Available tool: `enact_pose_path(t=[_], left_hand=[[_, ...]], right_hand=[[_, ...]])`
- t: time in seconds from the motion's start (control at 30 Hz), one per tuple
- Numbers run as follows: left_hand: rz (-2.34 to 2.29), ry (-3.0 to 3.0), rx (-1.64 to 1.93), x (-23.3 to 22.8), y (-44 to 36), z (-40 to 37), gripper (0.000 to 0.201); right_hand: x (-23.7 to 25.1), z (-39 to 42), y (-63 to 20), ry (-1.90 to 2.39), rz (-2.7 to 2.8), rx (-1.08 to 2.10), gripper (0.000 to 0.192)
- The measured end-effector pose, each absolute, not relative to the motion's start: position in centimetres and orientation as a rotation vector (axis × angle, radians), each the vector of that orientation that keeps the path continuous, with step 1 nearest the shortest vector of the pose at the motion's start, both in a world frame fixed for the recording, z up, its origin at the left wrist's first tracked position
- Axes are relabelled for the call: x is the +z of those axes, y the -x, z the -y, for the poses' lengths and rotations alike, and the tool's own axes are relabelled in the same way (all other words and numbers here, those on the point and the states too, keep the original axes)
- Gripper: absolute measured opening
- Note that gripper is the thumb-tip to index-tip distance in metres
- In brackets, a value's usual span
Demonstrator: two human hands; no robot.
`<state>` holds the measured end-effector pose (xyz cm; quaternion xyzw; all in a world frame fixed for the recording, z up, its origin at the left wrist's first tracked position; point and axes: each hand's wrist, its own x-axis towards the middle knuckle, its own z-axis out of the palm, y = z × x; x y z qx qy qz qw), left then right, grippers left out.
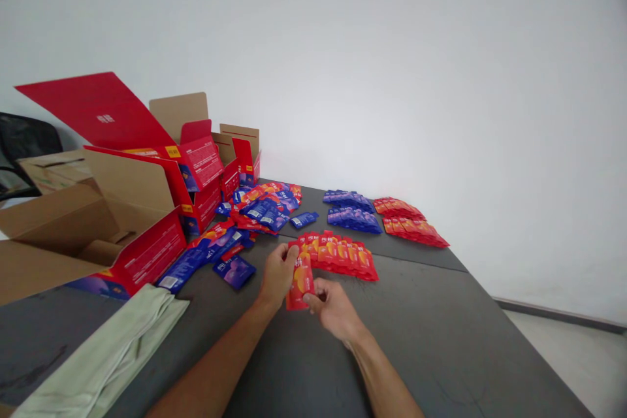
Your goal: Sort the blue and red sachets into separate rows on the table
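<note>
Between my two hands is a red sachet [300, 282] with an orange fruit print, held upright just above the table. My left hand [278, 274] pinches its upper left edge, thumb on the front. Fingers of my right hand [334, 308] close on its lower right edge. Right behind it lies an overlapping row of red sachets [343, 255], fanned out to the right. A single blue sachet [234, 271] rests on the table left of my left hand.
A mixed heap of blue and red sachets [267, 209] spreads across the left middle. Farther right lie fanned blue sachets [353, 218] and fanned red sachets [415, 230]. Open red cartons [151, 251] line the left side, with a pale green cloth [115, 346] in front. A white wall stands behind.
</note>
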<state>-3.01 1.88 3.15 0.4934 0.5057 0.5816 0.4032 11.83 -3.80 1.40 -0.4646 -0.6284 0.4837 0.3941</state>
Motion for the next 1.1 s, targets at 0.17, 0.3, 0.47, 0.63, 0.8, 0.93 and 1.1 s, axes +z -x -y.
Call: enact_pose_path(t=[0.17, 0.3, 0.47, 0.63, 0.8, 0.93, 1.1], left_hand=[[-1.133, -1.169, 1.353, 3.0, 2.8, -2.0, 0.031], [-1.095, -1.216, 1.172, 2.0, 1.5, -1.4, 0.04], [-0.957, -1.588, 1.177, 1.1, -1.3, -1.3, 0.052], [-1.124, -2.03, 1.189, 1.2, -4.2, -2.8, 0.027], [-1.169, -2.23, 1.161, 0.7, -6.5, -4.0, 0.028], [-1.259, -2.304, 1.069, 0.0, -7.2, -4.4, 0.029], [-1.454, -2.264, 0.879, -0.3, -7.0, -4.5, 0.031]], right_hand=[[1.3, 3.3, -12.4, 1.144, 1.486, 1.164, 0.027], [1.2, 2.5, -13.7, 1.154, 1.349, 1.051, 0.034], [0.0, 0.7, -16.0, 1.293, 1.149, 0.809, 0.055], [-0.7, -0.9, -18.7, 1.401, 1.143, 0.58, 0.044], [-1.6, -1.8, -19.9, 1.584, 1.278, 0.307, 0.043], [-1.9, -2.0, -19.6, 1.652, 1.451, 0.119, 0.045], [-1.8, -1.9, -18.9, 1.732, 1.563, -0.007, 0.045]])
